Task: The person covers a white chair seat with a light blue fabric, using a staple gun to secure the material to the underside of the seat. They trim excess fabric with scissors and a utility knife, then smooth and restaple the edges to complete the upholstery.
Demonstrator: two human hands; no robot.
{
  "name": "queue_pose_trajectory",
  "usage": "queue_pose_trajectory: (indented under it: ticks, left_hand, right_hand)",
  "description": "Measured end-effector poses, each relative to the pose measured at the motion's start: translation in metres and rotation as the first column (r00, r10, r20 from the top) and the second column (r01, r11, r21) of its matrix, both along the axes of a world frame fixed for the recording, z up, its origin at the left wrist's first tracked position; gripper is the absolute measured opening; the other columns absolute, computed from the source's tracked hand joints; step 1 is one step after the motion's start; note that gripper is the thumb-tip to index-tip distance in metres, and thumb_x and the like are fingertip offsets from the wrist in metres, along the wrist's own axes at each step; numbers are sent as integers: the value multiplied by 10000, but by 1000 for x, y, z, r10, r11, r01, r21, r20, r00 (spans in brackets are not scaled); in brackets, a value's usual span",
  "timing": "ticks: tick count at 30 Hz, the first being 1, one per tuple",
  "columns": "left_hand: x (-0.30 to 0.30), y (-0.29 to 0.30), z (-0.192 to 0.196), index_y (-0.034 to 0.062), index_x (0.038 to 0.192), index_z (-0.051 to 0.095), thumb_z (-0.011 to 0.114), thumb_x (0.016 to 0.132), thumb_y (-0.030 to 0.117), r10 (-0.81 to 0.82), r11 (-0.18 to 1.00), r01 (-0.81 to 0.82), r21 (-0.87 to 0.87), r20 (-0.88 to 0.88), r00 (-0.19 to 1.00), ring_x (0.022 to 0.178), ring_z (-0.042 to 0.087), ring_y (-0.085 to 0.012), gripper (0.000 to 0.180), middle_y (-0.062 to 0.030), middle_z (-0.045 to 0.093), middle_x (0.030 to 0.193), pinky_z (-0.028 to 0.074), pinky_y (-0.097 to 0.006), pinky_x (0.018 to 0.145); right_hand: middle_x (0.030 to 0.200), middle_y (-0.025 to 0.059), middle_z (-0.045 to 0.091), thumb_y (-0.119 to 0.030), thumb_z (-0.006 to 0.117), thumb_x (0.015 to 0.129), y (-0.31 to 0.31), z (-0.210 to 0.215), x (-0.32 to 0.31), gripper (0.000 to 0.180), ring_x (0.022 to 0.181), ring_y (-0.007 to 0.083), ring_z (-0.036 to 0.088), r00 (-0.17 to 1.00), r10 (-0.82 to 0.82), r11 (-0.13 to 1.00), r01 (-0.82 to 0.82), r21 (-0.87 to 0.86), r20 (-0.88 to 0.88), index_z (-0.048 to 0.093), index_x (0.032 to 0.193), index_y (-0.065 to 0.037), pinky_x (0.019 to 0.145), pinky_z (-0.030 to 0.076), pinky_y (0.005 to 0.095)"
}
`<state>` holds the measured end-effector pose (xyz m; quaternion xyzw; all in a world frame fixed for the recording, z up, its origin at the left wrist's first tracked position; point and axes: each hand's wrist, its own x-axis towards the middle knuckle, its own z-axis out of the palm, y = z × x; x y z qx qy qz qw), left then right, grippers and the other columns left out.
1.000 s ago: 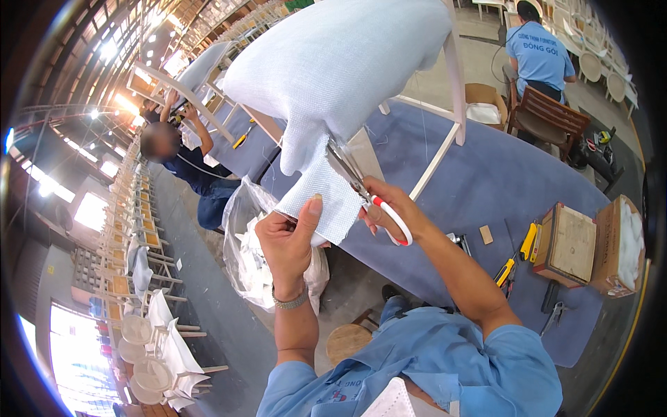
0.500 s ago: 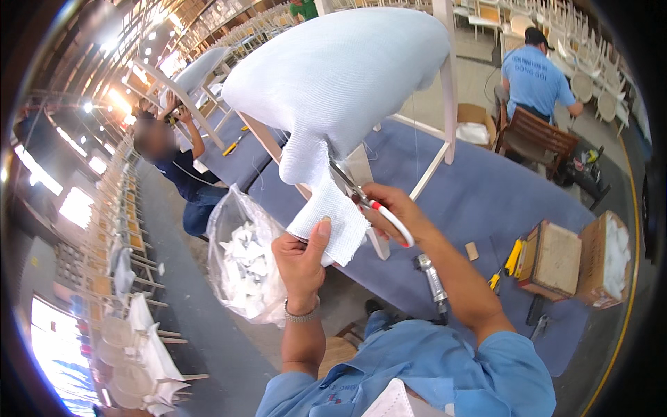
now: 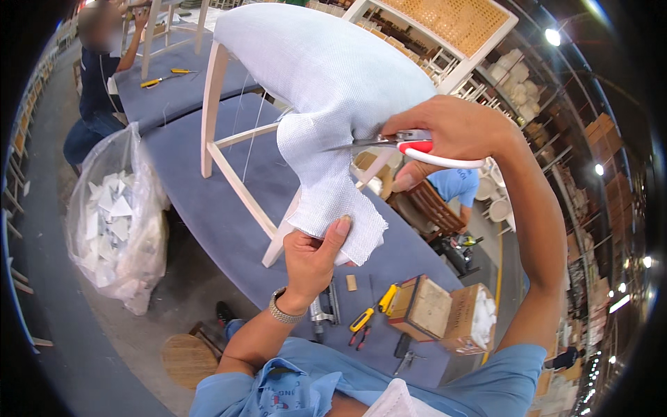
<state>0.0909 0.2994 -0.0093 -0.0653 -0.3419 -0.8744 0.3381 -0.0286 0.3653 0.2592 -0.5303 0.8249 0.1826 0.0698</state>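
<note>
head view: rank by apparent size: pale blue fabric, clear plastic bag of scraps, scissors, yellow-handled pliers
1. Pale blue fabric, by far the largest.
2. Clear plastic bag of scraps.
3. Scissors, though they sit close to the camera in the right hand, so they look inflated.
4. Yellow-handled pliers, smallest.

Scissors (image 3: 399, 142) blade tips buried in fabric (image 3: 326, 90), co-worker (image 3: 97, 62) head blurred, chair (image 3: 445, 28) back cut off by top edge

You wear a light blue short-sleeved work shirt (image 3: 278, 386), its fabric creased across the chest, with a small printed patch in red and dark blue near the front. Both forearms are bare below the sleeves. A silver beaded metal bracelet (image 3: 281, 315) circles your left wrist. Your hands are ungloved.
</note>
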Motion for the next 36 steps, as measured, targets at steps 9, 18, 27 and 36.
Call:
queue_pose_trajectory:
  ticks: [9, 18, 27, 36]
  left_hand:
    - [11, 5, -2, -66, 1075, 663, 699, 944, 81, -141, 987, 144, -72, 39, 989, 676, 665, -106, 200, -85, 717, 858, 536, -255, 547]
    - [11, 23, -22, -11, 982, 719, 767, 886, 193, -15, 886, -69, -459, -178, 984, 721, 697, -177, 231, -134, 712, 816, 537, -293, 668]
    - [86, -108, -268, -44, 927, 735, 687, 921, 247, -66, 754, 585, -299, 851, 520, 550, 707, -171, 296, -142, 715, 703, 576, -316, 543]
    - [149, -538, -318, -69, 904, 695, 722, 899, 288, 500, 864, -79, -497, 865, 37, 577, 707, -192, 358, -151, 709, 755, 557, -316, 493]
  right_hand:
    - [1045, 201, 712, -692, 791, 663, -20, 0, 19, 842, 982, 386, 676, 994, 22, 997, -30, 76, 107, 677, 1205, -57, 859, 524, 447]
    - [864, 206, 705, -576, 827, 687, -40, -44, 42, 601, 816, 390, 680, 982, 124, 991, -129, 23, 140, 734, 1006, -75, 760, 527, 449]
    - [1013, 123, 721, -288, 846, 747, 108, -268, 18, 506, 919, 277, 705, 747, -372, 901, 433, 22, 551, 683, 1184, -91, 812, 543, 370]
    - [1006, 185, 716, -191, 783, 776, 228, -525, -21, 537, 906, 263, 694, 527, -762, 460, 850, -258, 376, 629, 1250, 8, 792, 539, 377]
